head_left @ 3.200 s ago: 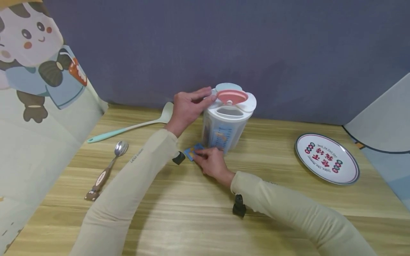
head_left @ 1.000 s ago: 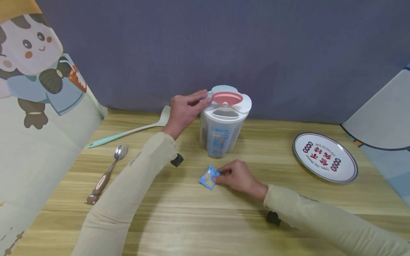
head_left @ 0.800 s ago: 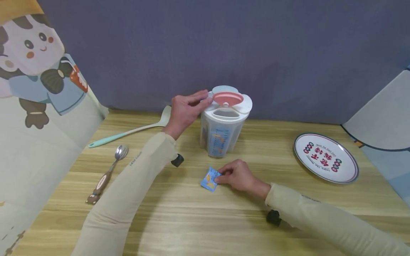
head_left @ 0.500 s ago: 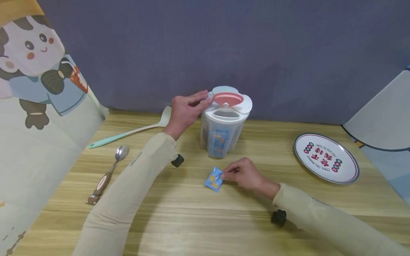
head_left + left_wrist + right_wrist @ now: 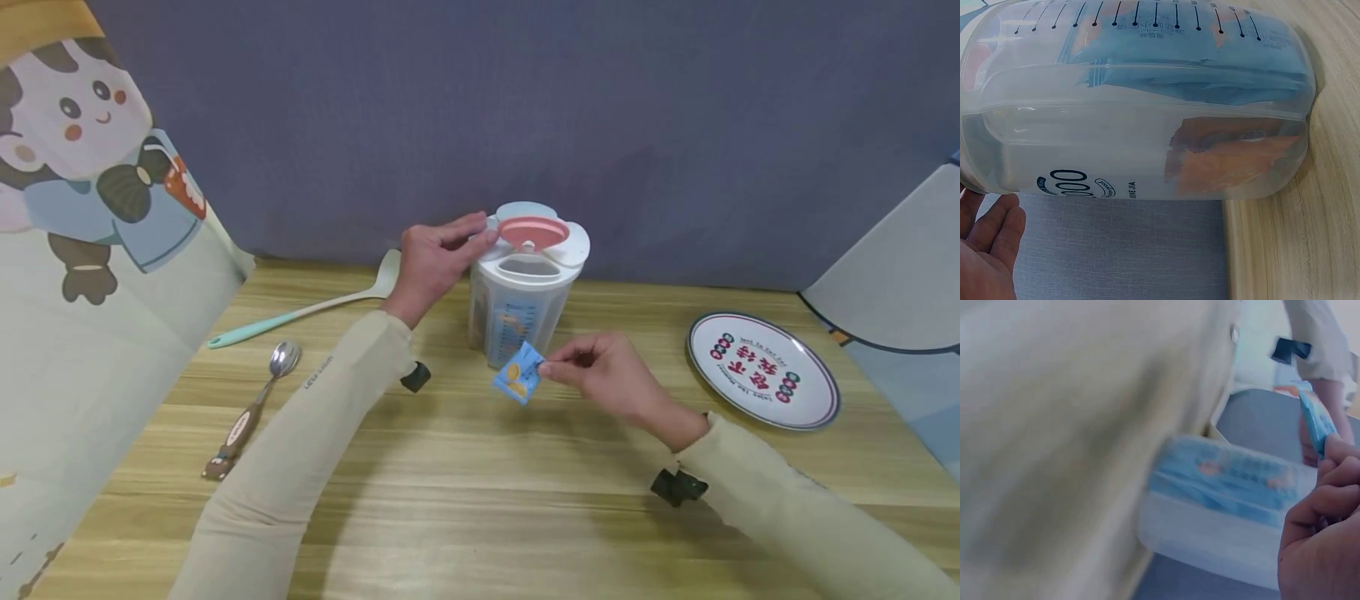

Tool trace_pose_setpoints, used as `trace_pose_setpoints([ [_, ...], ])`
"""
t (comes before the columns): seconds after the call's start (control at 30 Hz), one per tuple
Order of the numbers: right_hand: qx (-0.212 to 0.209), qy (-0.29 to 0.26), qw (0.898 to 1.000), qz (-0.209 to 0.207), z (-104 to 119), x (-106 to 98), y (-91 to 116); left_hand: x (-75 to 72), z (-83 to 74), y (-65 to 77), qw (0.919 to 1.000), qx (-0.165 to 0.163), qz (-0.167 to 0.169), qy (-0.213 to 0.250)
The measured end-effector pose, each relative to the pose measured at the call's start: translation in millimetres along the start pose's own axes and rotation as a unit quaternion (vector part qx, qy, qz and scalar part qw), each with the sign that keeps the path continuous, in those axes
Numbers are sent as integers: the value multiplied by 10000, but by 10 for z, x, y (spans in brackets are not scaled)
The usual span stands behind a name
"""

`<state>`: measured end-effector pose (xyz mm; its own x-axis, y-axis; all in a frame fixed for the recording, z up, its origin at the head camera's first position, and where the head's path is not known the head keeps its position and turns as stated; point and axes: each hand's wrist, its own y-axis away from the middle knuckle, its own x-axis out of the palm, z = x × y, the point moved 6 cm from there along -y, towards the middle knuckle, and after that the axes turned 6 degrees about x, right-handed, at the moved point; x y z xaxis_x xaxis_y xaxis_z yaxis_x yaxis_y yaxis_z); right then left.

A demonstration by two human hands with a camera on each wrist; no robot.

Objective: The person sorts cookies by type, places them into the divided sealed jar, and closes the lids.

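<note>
A clear plastic storage canister (image 5: 517,308) stands upright in the middle, its white lid (image 5: 577,246) fitted with several flaps, one pink. The front opening shows uncovered. Inside, the left wrist view shows blue packets (image 5: 1210,69) and an orange packet (image 5: 1229,156) in separate compartments. My left hand (image 5: 438,258) rests its extended fingers on the lid's left edge. With thumb and forefinger, my right hand (image 5: 611,375) pinches a small blue snack packet (image 5: 519,372) by its right corner. The packet hangs above the table, in front of the canister's lower part.
A white spatula with a mint handle (image 5: 262,327) and a metal spoon with a brown bear handle (image 5: 251,408) lie on the left. On the right lies a white plate (image 5: 708,367) with red characters. A grey-blue wall (image 5: 675,167) closes off the back.
My right hand first pulled the blue packet from beside the canister's base toward me and to the right. Now it has lifted the packet off the table. The left hand stays at the lid.
</note>
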<state>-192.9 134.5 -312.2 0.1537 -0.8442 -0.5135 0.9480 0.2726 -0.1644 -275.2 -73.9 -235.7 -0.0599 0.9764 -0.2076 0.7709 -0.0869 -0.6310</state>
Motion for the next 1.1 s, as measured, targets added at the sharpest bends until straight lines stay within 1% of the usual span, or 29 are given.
trace_pose_setpoints([
  [0.03, -84, -4, 9999, -117, 41, -47, -13, -5, -38, 10, 10000, 3, 8, -7],
  [0.13, -360, -96, 9982, -472, 152, -186, -51, -5, -60, 17, 10000, 0, 26, 6],
  [0.23, -670, -278, 9937, -849, 254, -310, -92, -5, -61, 20, 10000, -50, 39, 32],
  [0.33, -835, -403, 9888, -1173, 342, -410, -132, -9, -58, 21, 9999, -118, 33, 43],
  [0.43, -881, -420, 9847, -1444, 421, -492, -166, -13, -57, 22, 9998, -179, 30, 30],
  [0.57, -888, -464, 9808, -1674, 491, -573, -201, -9, -42, 19, 9999, -149, 44, 12],
  [0.6, -893, -475, 9802, -1703, 506, -587, -209, -4, -12, 11, 9999, -127, 39, 20],
  [0.8, -904, -476, 9778, -1831, 580, -647, -252, 34, 275, -51, 9999, -56, 5, 112],
  [0.83, -909, -465, 9774, -1849, 594, -654, -257, 35, 303, -55, 9999, -44, 7, 139],
  [0.9, -933, -412, 9768, -1882, 621, -671, -266, 35, 329, -56, 9999, -9, 22, 163],
  [1.03, -918, -390, 9738, -2042, 666, -715, -284, 27, 334, -49, 9998, 86, 54, 158],
  [1.1, -898, -395, 9722, -2126, 681, -734, -289, 23, 331, -43, 9999, 67, 78, 136],
])
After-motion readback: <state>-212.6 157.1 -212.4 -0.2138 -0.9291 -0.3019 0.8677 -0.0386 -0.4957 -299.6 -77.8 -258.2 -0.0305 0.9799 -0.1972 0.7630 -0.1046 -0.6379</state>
